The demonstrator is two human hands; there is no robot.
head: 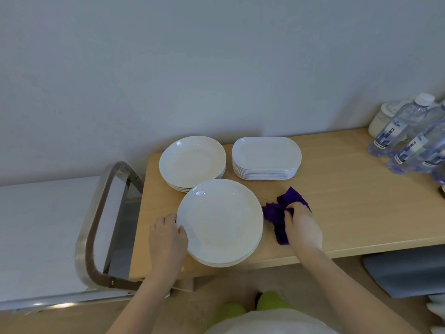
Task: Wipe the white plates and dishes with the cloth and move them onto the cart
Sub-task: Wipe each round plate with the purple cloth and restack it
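Gripping the near plate stack (220, 222) at its left rim, left hand (166, 237) has fingers curled on it. Right hand (302, 227) clutches the purple cloth (277, 213) on the table (349, 201). Cart (43, 237) sits left.

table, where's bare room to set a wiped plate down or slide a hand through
The widest bare stretch of table lies between the purple cloth and the water bottles. Left of the near plate stack, a narrow strip runs to the edge. Crowded: the round plate stack, oval dish stack and near stack sit close together.
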